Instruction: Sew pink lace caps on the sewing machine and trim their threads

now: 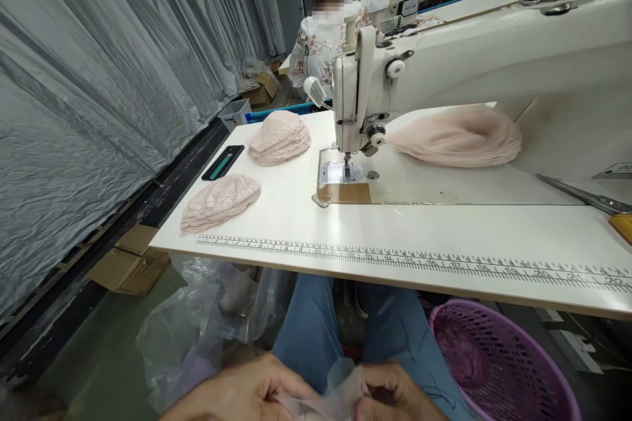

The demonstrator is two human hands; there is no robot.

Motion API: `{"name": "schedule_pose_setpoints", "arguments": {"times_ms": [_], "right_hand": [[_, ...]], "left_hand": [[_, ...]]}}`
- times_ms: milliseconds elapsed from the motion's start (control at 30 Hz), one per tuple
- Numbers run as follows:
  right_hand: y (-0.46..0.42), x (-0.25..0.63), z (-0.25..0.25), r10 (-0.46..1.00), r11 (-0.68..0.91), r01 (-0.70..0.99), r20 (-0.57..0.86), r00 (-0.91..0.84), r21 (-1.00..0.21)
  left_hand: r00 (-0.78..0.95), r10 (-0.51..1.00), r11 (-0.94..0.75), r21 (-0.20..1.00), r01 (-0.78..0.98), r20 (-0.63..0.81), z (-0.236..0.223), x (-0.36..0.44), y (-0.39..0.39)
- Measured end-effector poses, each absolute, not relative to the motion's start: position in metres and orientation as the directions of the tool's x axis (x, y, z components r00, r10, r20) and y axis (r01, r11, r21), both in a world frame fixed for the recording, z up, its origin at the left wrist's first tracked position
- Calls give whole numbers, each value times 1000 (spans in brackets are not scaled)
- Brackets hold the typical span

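Low in the view, above my lap, my left hand [257, 389] is closed with thumb and fingers pinching a thin, see-through whitish piece of material [340, 389]. My right hand [395, 395] grips the same piece on its other side. Whether it is mesh cloth or plastic film, I cannot tell, and its lower part is cut off by the frame edge. Ahead on the table lie two stacks of pale pink lace pieces, a nearer stack [220, 202] and a farther stack [279, 138]. Neither hand touches them.
A sewing machine [459, 52] stands on the white table [276, 210]. Pink sheer fabric [459, 135] lies under its arm; scissors [582, 194] lie at right, a phone [223, 163] at left. Below are a purple basket [513, 362] and plastic bags [187, 322]. A person [320, 46] sits beyond.
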State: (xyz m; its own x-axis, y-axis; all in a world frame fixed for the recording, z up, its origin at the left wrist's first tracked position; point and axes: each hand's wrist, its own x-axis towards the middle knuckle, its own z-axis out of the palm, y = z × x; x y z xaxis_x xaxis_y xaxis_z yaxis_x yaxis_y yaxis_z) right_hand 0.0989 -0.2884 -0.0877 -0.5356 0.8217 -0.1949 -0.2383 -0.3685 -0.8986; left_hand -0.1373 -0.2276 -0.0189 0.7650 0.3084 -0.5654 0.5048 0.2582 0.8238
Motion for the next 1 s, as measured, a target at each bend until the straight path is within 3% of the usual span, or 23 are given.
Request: {"name": "schedule_pose_setpoints", "arguments": {"times_ms": [267,467,600,1000], "right_hand": [[-285,102,-90,710,-513,-262,-232,-665,-817],[-289,109,-99,725,-476,-169,-277,-630,-863],[-291,112,-98,754,-426,-146,-261,-602,-893],[-277,100,-101,672,-407,-185,-156,-724,-895]], "left_hand": [[784,300,223,839,496,-543,-28,-152,-218],[751,256,264,791,552,-609,-32,-155,-212],[743,264,193,789,584,-615,-28,-150,-209],[799,215,65,824,562,-562,-26,-140,-203]]}}
